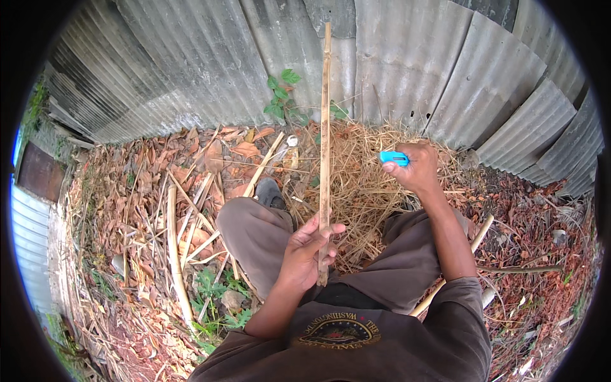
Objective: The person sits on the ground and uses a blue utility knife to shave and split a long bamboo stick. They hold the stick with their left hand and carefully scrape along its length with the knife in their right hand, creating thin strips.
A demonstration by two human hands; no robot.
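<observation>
A long, narrow bamboo strip (325,134) stands nearly upright in the picture, its far end reaching up in front of the metal sheets. My left hand (308,249) is closed round its lower part, with some fingers wrapped over the front. The strip's near end pokes out below that hand, close to my shirt. Off to the right, apart from the strip, my right hand (417,167) grips a bright blue utility knife (393,158). Its slotted handle juts out leftward from the fist; the blade is too small to make out.
Corrugated metal sheets (407,70) form a fence ahead. Cut bamboo pieces (175,248) lie among dry leaves (121,210) on the left. Pale shavings (359,172) are heaped between my bent legs. Another bamboo pole (482,234) and a stick (522,270) lie on the right.
</observation>
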